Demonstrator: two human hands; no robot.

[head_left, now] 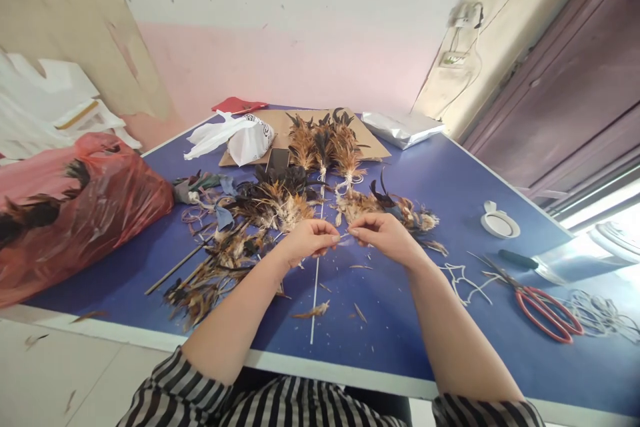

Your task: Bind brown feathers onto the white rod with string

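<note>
Above the middle of the blue table, my left hand and my right hand face each other, fingertips pinched close together. A small pale, thin piece shows between them, too fine to name. Just beyond my left hand lies a pile of black and brown feathers. Behind my right hand is another heap of feathers with cloth scraps. Further back, tied feather bundles rest on a cardboard sheet. Loose feathers are scattered on the table in front of my hands.
Red-handled scissors, a dark-handled knife, white string and a tape roll lie at right. A red plastic bag of feathers fills the left side. Thin sticks lie near it. A white bag sits at the back.
</note>
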